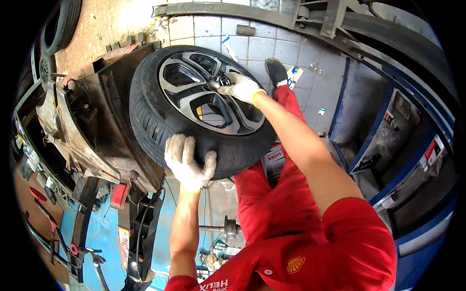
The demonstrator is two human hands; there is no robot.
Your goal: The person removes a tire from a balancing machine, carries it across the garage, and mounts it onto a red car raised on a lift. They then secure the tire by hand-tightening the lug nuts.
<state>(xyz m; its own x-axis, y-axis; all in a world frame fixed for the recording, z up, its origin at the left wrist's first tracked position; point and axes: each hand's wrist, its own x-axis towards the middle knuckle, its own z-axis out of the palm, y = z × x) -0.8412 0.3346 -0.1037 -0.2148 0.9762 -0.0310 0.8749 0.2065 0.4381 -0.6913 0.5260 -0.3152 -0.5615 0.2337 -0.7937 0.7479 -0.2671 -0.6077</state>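
Observation:
A car wheel (187, 104), a black tyre on a silver-and-black spoked alloy rim, is tilted in front of me. My left hand (187, 162), in a whitish knit glove, grips the near edge of the tyre, fingers over the tread and thumb apart. At the rim's centre my right hand (239, 89), gloved the same way, has its fingers drawn together against the hub. A small greyish rounded piece (213, 85) shows at its fingertips; what exactly the fingers hold is hidden.
A worn metal machine (109, 116) stands close against the wheel's left side. Below the wheel a metal shaft with a flange (230, 229) sticks out. Blue shelving (369, 145) lines the right. A grey cylinder (245, 30) lies on the tiled floor; another tyre (60, 26) stands far left.

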